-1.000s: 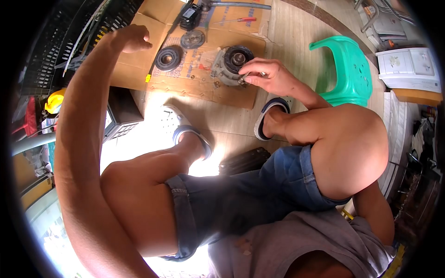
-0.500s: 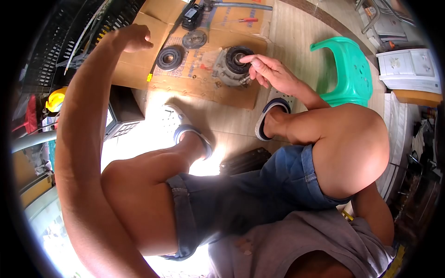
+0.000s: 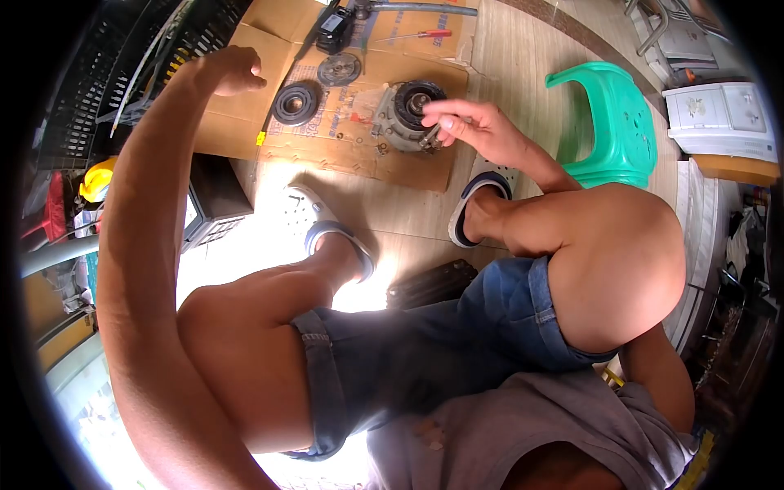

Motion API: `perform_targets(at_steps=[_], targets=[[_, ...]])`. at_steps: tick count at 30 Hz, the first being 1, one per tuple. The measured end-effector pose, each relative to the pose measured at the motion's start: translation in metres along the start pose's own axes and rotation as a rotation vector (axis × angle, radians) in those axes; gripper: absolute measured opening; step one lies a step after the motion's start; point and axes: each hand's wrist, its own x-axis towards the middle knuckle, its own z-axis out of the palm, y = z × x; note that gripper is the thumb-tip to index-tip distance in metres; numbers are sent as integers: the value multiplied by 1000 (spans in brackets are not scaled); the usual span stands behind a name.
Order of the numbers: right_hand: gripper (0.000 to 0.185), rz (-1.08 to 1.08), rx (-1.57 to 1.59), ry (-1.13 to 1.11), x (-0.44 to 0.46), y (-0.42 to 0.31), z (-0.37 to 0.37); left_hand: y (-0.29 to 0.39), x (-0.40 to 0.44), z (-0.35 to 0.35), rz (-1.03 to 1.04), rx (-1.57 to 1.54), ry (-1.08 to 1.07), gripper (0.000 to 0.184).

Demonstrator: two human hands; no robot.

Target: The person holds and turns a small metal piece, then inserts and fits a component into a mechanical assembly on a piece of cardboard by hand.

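Note:
Fingers stretched out, my right hand (image 3: 483, 133) hovers at the right side of a grey metal compressor (image 3: 392, 126) with a black round coil on top. Its fingertips overlap the coil's edge; whether they touch it I cannot tell. No object shows in that hand. My left hand (image 3: 238, 70) hangs over the cardboard (image 3: 237, 122) at the far left, fingers curled in and partly hidden, with nothing seen in it. Between the hands lie a black grooved pulley (image 3: 296, 104) and a flat round clutch plate (image 3: 339, 70). Small rings are scattered near the compressor.
A black battery-powered tool (image 3: 335, 31) and a red-handled screwdriver (image 3: 434, 33) lie at the cardboard's far side. A green plastic stool (image 3: 616, 122) stands at right. Black crates (image 3: 90, 90) are at left. Between my feet and shorts sits a dark case (image 3: 433, 283).
My right hand's pointing finger has left the coil's middle; the fingers now lie more together, slightly lower at its edge. My left hand has barely moved.

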Motion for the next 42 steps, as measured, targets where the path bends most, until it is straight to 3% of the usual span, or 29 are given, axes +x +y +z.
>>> perform_targets(at_steps=[5,8,11,14,17,20,23,26,29,32,35,38,42], targets=[[46,177,586,102,0,4,2,0,-1,-1,5,-16,-30,53],[47,222,586,58,0,9,-4,-4,2,3,17,-2,-1,53],[44,210,394,25,0,1,-1,-3,2,1,2,-11,-25,53],[41,112,-5,-13,3,5,-2,0,0,0,5,-3,-36,53],[40,21,-210,-64,5,4,-2,1,0,0,7,5,-30,53],[40,14,-2,27,1,0,1,0,0,1,0,0,-22,52],[46,74,458,149,1,1,5,0,1,2,-2,-12,-17,52],[51,173,593,124,2,1,-1,1,-1,1,-6,-5,-29,52],[51,242,597,146,2,6,-3,-1,6,3,4,-2,-55,52],[48,207,386,67,3,2,-3,-1,5,3,3,2,-61,52],[44,101,20,32,3,-6,-1,-1,6,3,7,20,-54,52],[39,-238,-423,-15,7,-3,-3,-3,6,6,3,19,-46,53],[42,-1,41,36,6,1,4,-4,7,7,-1,9,-53,52]])
